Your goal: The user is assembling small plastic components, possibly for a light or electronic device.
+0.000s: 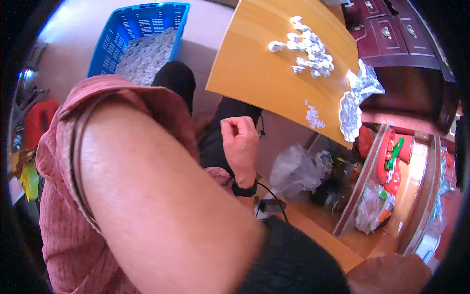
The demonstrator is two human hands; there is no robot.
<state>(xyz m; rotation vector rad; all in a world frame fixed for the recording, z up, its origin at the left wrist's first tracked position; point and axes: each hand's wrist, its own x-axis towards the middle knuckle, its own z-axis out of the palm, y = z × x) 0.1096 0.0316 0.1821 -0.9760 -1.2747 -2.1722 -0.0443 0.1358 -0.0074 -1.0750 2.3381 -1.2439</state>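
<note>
My right hand (240, 142), with a black band at its wrist, hovers over my dark-clothed lap, just below the wooden tabletop (254, 59). Its fingers curl into a pinch; whatever they may hold is hidden. My left arm crosses the foreground from a pink sleeve (112, 85) to a black cuff (293, 259). Past the cuff, a blurred brownish shape at the lower edge appears to be my left hand (389, 274), its fingers indistinct. On the tabletop lie a heap of white plastic-looking pieces (313, 54) and a smaller cluster of tiny white bits (314, 116).
A blue basket (100, 49) holding many whitish pieces stands on the floor at upper left. A crumpled silvery bag (352, 108) rests on the table's right edge. An open drawer (360, 181) with packets, a clear plastic bag (296, 171) and dark-red cabinets (387, 36) occupy the right.
</note>
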